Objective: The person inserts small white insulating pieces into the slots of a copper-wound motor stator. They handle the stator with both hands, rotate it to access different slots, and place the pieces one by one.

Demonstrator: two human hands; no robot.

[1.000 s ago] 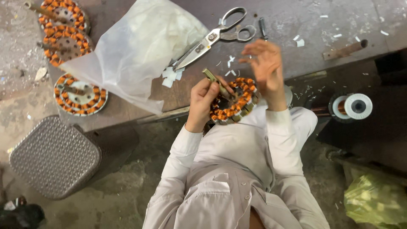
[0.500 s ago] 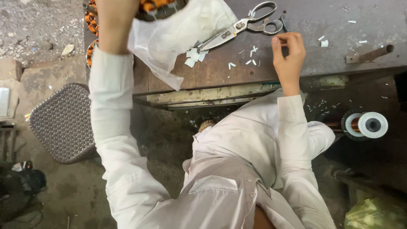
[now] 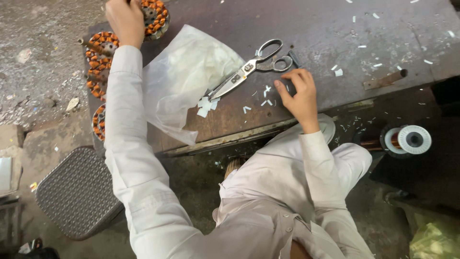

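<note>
Now, from the head view, four copper-wound stators are visible: one is under the left hand, which grips it with the arm stretched far forward, and three lie just beside the sleeve. One pair of scissors lies beside the right hand, blades pointing toward the plastic bag. The right hand's fingers curl on the table, clamping nothing.

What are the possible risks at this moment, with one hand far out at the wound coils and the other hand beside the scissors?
1. The left hand sets a stator at the bench's far corner, by a leaning stack of stators; a nudge might topple them.
2. The right hand rests close to the big scissors, whose blades lie partly open; a careless reach may cut it.
3. The plastic bag overhangs the bench edge and may slip.
</note>
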